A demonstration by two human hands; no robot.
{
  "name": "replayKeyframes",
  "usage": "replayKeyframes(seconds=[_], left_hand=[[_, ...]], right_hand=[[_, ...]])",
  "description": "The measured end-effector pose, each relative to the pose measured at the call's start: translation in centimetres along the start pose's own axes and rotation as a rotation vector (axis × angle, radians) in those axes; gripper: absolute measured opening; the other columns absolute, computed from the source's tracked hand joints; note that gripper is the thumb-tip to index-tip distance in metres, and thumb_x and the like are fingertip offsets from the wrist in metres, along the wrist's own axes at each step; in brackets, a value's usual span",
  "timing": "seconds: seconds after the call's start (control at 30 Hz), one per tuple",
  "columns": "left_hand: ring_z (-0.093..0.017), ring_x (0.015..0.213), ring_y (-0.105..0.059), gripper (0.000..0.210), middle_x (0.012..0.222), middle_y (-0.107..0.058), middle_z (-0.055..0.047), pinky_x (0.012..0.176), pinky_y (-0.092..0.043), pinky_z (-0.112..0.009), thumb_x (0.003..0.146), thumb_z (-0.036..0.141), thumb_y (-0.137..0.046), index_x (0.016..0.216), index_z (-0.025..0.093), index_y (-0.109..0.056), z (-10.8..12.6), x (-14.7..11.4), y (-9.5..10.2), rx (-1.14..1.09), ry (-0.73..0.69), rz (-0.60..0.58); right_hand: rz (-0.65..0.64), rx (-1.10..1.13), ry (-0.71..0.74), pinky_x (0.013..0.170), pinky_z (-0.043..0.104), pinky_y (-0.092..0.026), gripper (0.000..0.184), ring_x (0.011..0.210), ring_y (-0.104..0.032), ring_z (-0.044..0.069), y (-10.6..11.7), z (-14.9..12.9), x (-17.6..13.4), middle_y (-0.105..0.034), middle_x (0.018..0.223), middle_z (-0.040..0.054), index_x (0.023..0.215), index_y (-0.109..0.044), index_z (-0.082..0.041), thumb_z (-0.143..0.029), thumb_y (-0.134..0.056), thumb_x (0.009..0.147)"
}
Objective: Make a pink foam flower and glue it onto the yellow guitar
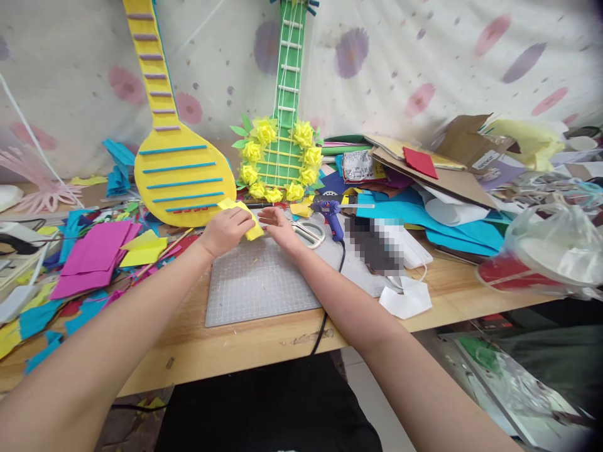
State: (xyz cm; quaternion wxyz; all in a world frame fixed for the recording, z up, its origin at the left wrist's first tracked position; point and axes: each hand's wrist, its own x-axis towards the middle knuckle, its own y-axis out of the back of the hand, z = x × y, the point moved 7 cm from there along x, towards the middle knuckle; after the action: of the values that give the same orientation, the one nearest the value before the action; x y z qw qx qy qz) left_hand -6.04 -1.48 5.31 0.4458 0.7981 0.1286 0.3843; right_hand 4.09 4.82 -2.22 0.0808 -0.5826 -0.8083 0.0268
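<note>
My left hand [228, 230] pinches a folded piece of yellow crepe paper [254, 231] above the back of the grey cutting mat [264, 282]. Just to the right of the paper, my right hand [279, 227] is held with its fingers apart and stretched toward it; I cannot tell whether they touch. White-handled scissors [308, 235] lie beside my right hand, partly covered by it. A purple glue gun [333, 220] with a clear glue stick in its back sits farther right. Behind my hands stand a yellow paper lute [186, 172] and a green one [282, 160] ringed with yellow paper roses.
Magenta paper [94, 257] and coloured scraps cover the left of the table. A white face mask [407, 298] lies right of the mat. Cardboard and blue paper [464, 235] pile up behind it, near a bagged red tub [513, 276]. The glue gun's black cord [325, 326] crosses the front edge.
</note>
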Motion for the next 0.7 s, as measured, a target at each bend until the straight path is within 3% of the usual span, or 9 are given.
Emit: replayKeyframes(seconds=[0.07, 0.17, 0.27, 0.37, 0.47, 0.7], left_hand=[[-0.018, 0.081, -0.060, 0.024, 0.080, -0.065, -0.005, 0.072, -0.049, -0.033, 0.084, 0.010, -0.044, 0.078, 0.020, -0.065, 0.9, -1.2, 1.6, -0.006, -0.097, 0.152], [-0.016, 0.083, -0.060, 0.021, 0.080, -0.065, -0.003, 0.079, -0.050, -0.034, 0.084, 0.011, -0.048, 0.077, 0.022, -0.064, 1.9, -2.7, 2.9, -0.008, -0.176, 0.252], [-0.014, 0.082, -0.060, 0.020, 0.081, -0.065, -0.001, 0.086, -0.050, -0.036, 0.083, 0.011, -0.050, 0.075, 0.023, -0.063, 2.5, -3.3, 3.3, -0.013, -0.211, 0.266], [-0.014, 0.083, -0.060, 0.019, 0.080, -0.064, 0.000, 0.095, -0.047, -0.040, 0.083, 0.011, -0.051, 0.075, 0.023, -0.062, 3.2, -3.6, 3.3, 0.002, -0.253, 0.275], [-0.014, 0.087, -0.059, 0.017, 0.082, -0.064, 0.000, 0.100, -0.044, -0.043, 0.083, 0.011, -0.052, 0.078, 0.024, -0.063, 3.5, -3.9, 3.2, 0.000, -0.260, 0.286], [-0.014, 0.086, -0.060, 0.022, 0.084, -0.065, -0.001, 0.096, -0.048, -0.040, 0.084, 0.012, -0.047, 0.083, 0.025, -0.065, 2.2, -4.5, 2.6, -0.022, -0.123, 0.254]], right_hand=[[0.011, 0.177, -0.105, 0.091, 0.036, -0.046, 0.030, 0.098, -0.059, 0.015, -0.4, 0.1, -0.2, -0.061, 0.102, 0.0010, 0.093, -0.047, -0.023, -0.013, -0.053, 0.065], [-0.094, 0.272, -0.176, 0.086, 0.032, -0.047, 0.026, 0.092, -0.060, 0.015, -1.7, -0.4, -1.0, -0.062, 0.094, 0.0009, 0.093, -0.049, -0.022, -0.031, -0.061, 0.072], [-0.196, 0.209, -0.136, 0.076, 0.029, -0.048, 0.042, 0.084, -0.060, 0.015, -2.8, -0.7, -1.8, -0.062, 0.087, -0.0002, 0.097, -0.051, -0.023, -0.037, -0.073, 0.064], [-0.188, 0.159, -0.130, 0.069, 0.027, -0.047, 0.054, 0.073, -0.058, 0.013, -2.9, -0.1, -1.9, -0.061, 0.078, -0.0028, 0.095, -0.050, -0.022, -0.032, -0.081, 0.052], [-0.191, 0.166, -0.131, 0.068, 0.027, -0.047, 0.053, 0.072, -0.058, 0.013, -2.9, 0.3, -1.7, -0.063, 0.078, -0.0028, 0.093, -0.050, -0.022, -0.031, -0.082, 0.051], [-0.228, 0.221, -0.150, 0.067, 0.025, -0.048, 0.047, 0.071, -0.059, 0.012, -3.0, -0.2, -2.0, -0.064, 0.079, -0.0034, 0.089, -0.053, -0.022, -0.031, -0.081, 0.053]])
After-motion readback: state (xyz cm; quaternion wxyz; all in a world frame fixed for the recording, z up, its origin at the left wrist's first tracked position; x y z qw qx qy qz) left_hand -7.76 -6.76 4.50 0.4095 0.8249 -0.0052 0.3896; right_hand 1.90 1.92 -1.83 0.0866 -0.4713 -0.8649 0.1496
